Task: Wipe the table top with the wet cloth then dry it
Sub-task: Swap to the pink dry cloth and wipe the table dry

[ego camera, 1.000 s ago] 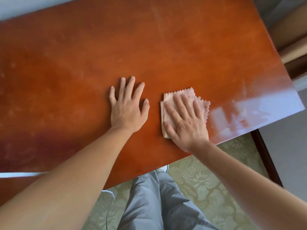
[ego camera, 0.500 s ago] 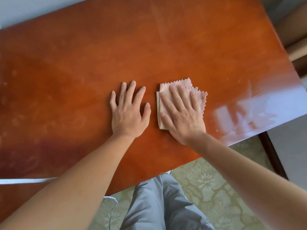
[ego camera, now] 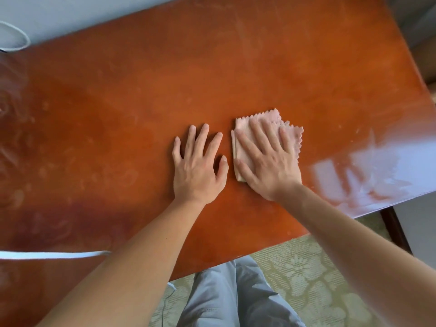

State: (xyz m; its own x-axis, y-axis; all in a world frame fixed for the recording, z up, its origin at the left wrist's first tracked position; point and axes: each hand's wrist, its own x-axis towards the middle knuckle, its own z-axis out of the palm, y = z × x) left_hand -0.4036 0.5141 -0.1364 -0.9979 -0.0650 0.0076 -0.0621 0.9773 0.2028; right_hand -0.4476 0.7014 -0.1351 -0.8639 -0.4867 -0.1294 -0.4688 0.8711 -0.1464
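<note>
pink folded cloth, zigzag edges

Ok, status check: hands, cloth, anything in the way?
Right hand flat on folded pink cloth, pressing it to the table top. Left hand flat on bare wood beside it. Nothing blocking; smears across surface.
</note>
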